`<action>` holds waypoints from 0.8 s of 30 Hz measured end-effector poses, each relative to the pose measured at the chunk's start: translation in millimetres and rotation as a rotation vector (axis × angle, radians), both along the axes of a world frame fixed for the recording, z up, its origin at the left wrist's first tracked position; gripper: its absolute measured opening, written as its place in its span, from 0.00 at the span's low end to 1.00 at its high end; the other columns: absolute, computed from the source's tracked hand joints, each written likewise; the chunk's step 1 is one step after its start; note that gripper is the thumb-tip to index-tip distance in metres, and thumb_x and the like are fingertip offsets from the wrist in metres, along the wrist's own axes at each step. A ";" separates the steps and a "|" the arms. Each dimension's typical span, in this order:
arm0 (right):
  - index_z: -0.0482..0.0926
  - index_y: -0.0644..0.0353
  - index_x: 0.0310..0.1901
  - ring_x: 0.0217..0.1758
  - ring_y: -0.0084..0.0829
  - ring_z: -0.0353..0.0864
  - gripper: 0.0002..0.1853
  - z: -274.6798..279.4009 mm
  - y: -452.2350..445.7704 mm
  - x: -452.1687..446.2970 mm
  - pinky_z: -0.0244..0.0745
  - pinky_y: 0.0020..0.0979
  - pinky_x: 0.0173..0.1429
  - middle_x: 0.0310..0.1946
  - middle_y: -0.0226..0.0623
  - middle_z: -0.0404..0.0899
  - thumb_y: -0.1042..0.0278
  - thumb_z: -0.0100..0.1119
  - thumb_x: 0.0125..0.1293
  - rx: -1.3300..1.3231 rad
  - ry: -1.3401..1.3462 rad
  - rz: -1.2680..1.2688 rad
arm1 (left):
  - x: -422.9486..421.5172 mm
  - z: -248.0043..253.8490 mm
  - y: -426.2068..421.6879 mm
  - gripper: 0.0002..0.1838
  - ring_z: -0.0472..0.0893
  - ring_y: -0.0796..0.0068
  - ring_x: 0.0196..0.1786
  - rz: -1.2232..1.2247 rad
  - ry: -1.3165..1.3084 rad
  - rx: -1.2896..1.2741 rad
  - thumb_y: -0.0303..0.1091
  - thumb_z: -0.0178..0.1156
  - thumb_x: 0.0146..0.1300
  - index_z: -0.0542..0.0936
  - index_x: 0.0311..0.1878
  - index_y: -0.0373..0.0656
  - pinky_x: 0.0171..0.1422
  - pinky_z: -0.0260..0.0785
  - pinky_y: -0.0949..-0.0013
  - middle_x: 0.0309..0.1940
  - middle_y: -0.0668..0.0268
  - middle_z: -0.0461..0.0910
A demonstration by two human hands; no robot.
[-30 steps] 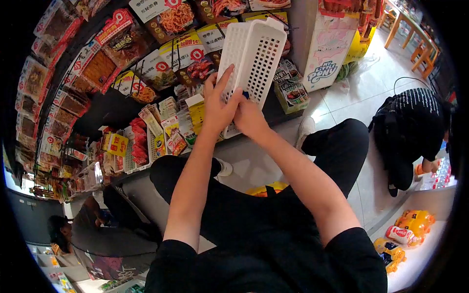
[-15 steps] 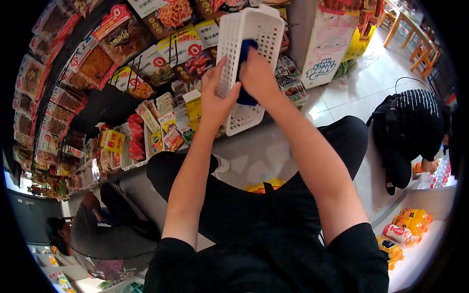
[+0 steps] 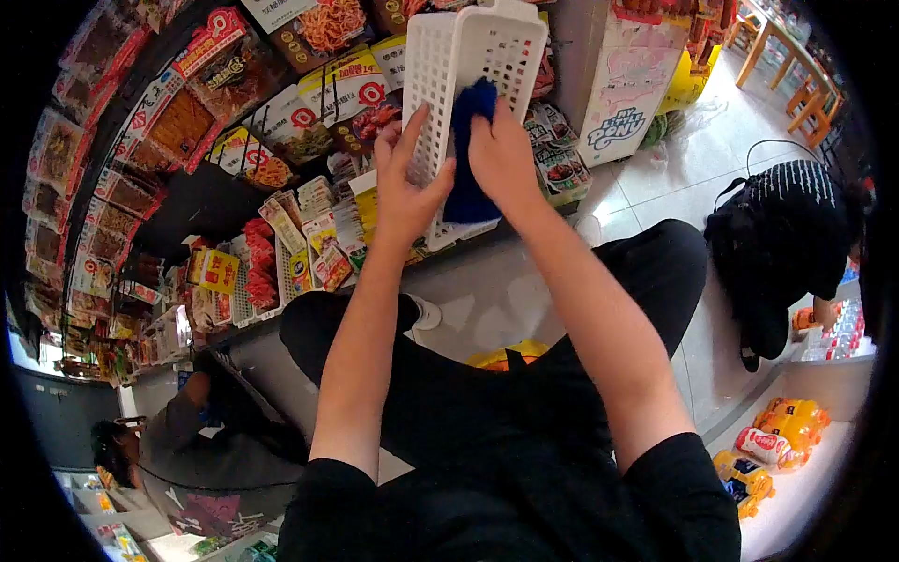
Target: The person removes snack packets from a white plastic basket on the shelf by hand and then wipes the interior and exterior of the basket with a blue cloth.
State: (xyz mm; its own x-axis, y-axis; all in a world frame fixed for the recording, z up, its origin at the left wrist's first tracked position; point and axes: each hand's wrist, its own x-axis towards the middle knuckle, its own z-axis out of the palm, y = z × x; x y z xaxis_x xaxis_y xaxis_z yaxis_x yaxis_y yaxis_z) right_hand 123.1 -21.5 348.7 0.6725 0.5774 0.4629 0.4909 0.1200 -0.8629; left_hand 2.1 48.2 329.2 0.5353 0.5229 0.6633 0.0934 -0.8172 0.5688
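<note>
A white perforated plastic basket (image 3: 431,89) is tilted up in front of the shelves, its inside facing me. My left hand (image 3: 407,183) grips its left wall, thumb over the rim and fingers on the outer side. Inside the basket, a dark blue cloth (image 3: 468,183) is bunched under my right hand (image 3: 501,155), whose fingers are closed on it. The cloth lies against the basket's inner surface, and part of it hangs below my fingers.
Snack packets (image 3: 323,244) fill the low shelf, with hanging packets (image 3: 178,126) at the left. One person (image 3: 220,450) is at lower left, another (image 3: 782,244) at right. Orange bottles (image 3: 791,426) stand on a lower right shelf. A white printed stand (image 3: 623,103) is beyond the basket.
The basket has turned and shifted slightly left. The blue cloth, barely visible at first, now shows inside it under my right hand, which has moved up and into the basket.
</note>
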 end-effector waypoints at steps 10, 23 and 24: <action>0.69 0.71 0.43 0.43 0.58 0.74 0.14 -42.7 18.0 -15.1 0.68 0.49 0.49 0.36 0.61 0.75 0.70 0.45 0.59 -0.284 -0.109 0.066 | 3.4 2.1 6.7 0.35 0.66 0.67 0.59 -0.098 -0.187 -0.197 0.25 0.61 0.49 0.65 0.64 0.42 0.64 0.57 0.67 0.53 0.58 0.65; 0.65 0.63 0.59 0.59 0.47 0.64 0.27 -22.3 23.2 -6.4 0.62 0.43 0.61 0.52 0.50 0.71 0.71 0.49 0.54 0.046 -0.544 0.154 | 0.1 -10.8 14.2 0.33 0.65 0.69 0.62 -0.260 -0.356 -0.586 0.24 0.59 0.54 0.62 0.65 0.36 0.66 0.55 0.68 0.61 0.56 0.64; 0.64 0.63 0.60 0.58 0.48 0.65 0.28 -25.6 17.3 -14.5 0.61 0.42 0.62 0.52 0.49 0.71 0.72 0.48 0.54 0.037 -0.496 0.203 | -0.7 -10.8 15.0 0.33 0.65 0.68 0.63 -0.286 -0.381 -0.589 0.25 0.58 0.56 0.60 0.65 0.32 0.67 0.54 0.67 0.63 0.56 0.63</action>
